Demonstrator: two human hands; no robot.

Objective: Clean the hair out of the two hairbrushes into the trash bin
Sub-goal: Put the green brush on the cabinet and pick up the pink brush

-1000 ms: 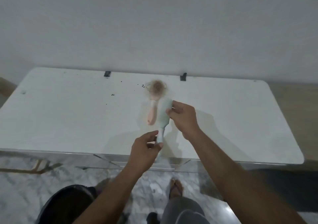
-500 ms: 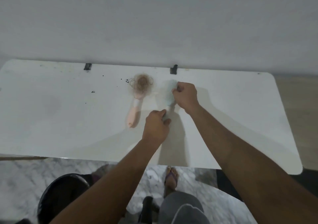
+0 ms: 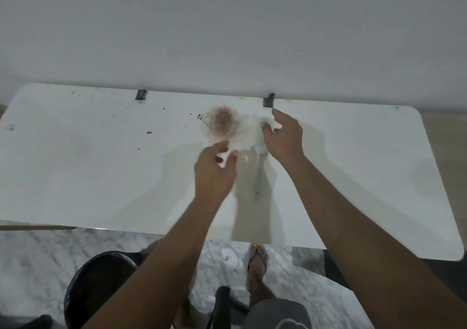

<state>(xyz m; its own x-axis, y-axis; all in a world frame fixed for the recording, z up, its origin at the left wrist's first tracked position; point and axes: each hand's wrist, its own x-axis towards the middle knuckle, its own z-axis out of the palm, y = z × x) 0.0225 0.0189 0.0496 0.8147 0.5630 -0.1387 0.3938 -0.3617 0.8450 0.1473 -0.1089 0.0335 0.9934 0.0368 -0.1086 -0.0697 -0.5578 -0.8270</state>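
Bin [image 3: 101, 288] stands on the floor under the near desk edge, below the left forearm, dark and open at the top. Nothing is visible dropping into it.

Desk [image 3: 75, 177] carries both brushes side by side near its far edge, well apart from the bin.

Left hand [image 3: 214, 174] has let go of the blue brush handle it pinched half a second ago. Its grip is now released, fingers spread and blurred, and it sits over the handle of the pink brush [image 3: 220, 126]. Contact with that handle cannot be confirmed.

Right hand [image 3: 283, 139] has also opened. A second ago it held the head of the blue brush [image 3: 260, 156]; now the fingers are splayed above that head, holding nothing. The blue brush lies flat on the desk, handle toward the person, and its head shows no hair.

Pink brush lies just left of the blue one, head away from the person, with a brown tangle of hair [image 3: 222, 122] packed in its bristles and loose strands around it.

Assessment: the blue brush is set down, apparently finished. Work passes to the pink brush, which holds the remaining hair. Next action probably requires grasping its handle and pulling the tangle free over the bin. Loose strands may scatter on the desk.
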